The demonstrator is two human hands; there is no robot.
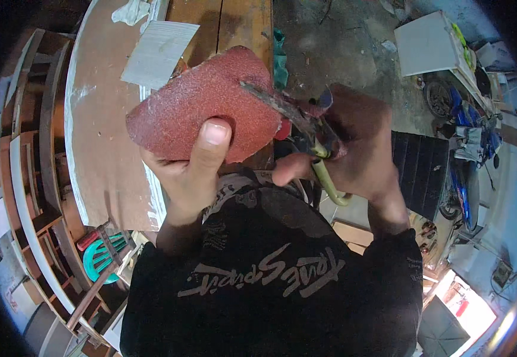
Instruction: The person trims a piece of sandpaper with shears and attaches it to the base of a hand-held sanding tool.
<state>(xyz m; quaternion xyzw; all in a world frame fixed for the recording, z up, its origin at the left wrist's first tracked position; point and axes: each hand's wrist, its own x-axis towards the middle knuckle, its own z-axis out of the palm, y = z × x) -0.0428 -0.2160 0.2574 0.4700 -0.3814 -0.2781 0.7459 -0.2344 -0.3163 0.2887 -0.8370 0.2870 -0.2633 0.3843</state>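
A curved sheet of red sandpaper is up in front of my chest, gritty side in view. My left hand grips its lower edge, with the thumb pressed on the gritty face and the fingers hidden behind. In my right hand is a pair of scissors with dark, worn blades and a yellowish handle. One blade lies across the right part of the sandpaper, its tip pointing up and left. The other blade is hidden, probably by the sheet. A small curled piece sticks up beside the blades.
Beneath the sandpaper is a wooden tabletop. A brown panel with white edges lies to the left, bearing a pale rectangular sheet. Wooden frames and a green plastic chair stand farther left. A blue motorbike is at right.
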